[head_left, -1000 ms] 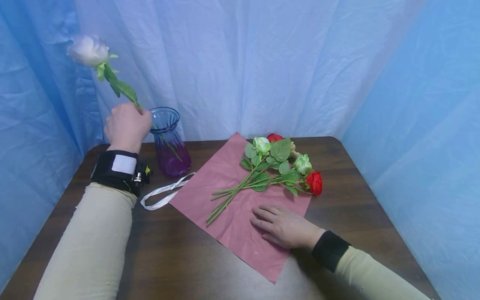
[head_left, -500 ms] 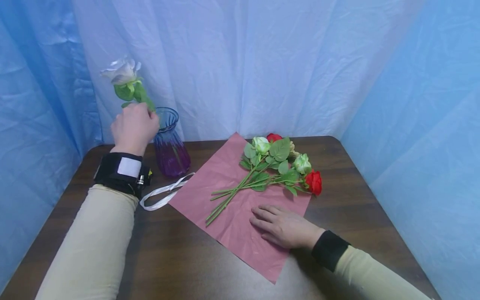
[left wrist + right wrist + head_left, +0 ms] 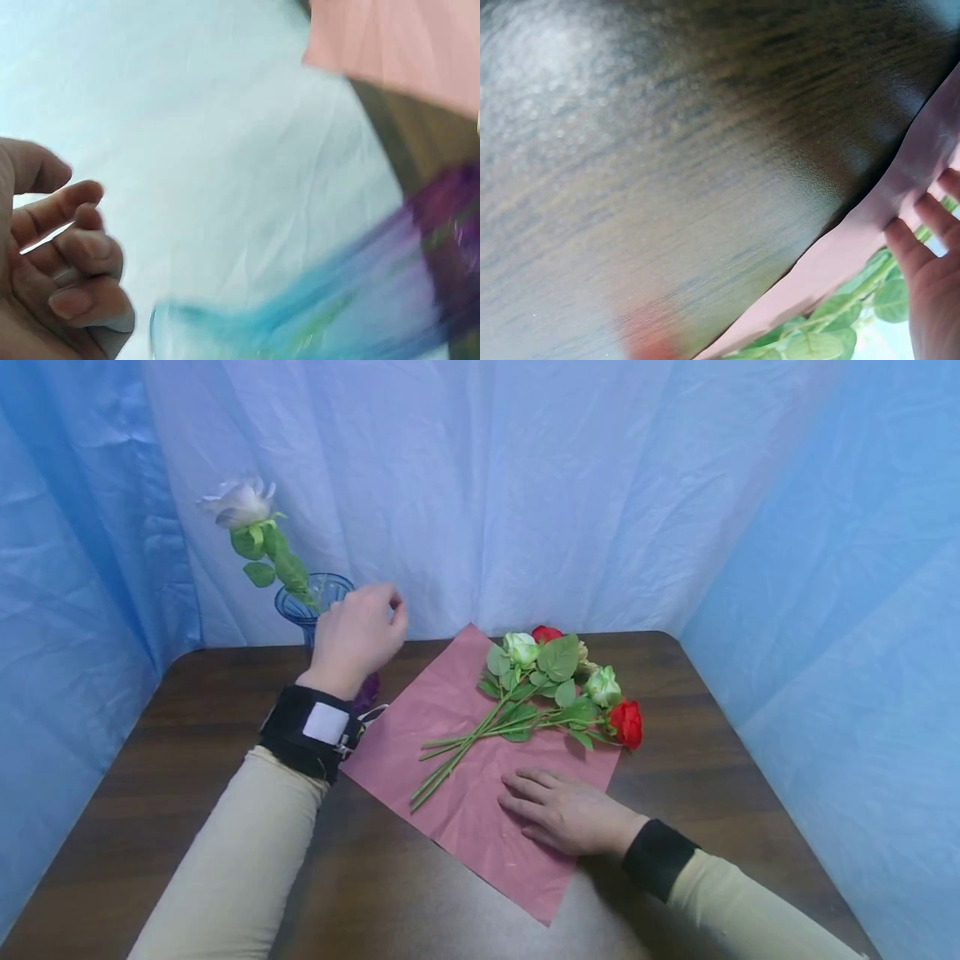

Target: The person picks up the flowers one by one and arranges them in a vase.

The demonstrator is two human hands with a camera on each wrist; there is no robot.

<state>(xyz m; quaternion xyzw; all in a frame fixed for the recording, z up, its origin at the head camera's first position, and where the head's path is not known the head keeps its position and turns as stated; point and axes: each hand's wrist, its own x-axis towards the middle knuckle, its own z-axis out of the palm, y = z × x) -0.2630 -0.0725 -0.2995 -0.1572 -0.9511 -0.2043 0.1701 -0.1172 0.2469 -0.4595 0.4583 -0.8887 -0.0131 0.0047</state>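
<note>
My left hand (image 3: 358,633) is in the air in front of the glass vase, covering much of it in the head view. Its fingers curl loosely around nothing, as the left wrist view shows. The blue-to-purple vase (image 3: 360,285) holds one white rose (image 3: 242,506), which leans left over the rim. With fingers spread, my right hand (image 3: 566,814) rests on the pink wrapping paper (image 3: 480,827). Beyond that hand lie several roses (image 3: 540,672), red and pale green, their stems crossed on the paper.
A white ribbon (image 3: 372,713) shows partly beside the paper's left corner. The dark wooden table (image 3: 360,868) reaches back to blue-white curtains (image 3: 570,485), which also hang at both sides.
My left hand lowered the white rose into the vase, let it go and moved right. The rose now stands there unheld. My right hand stayed on the paper.
</note>
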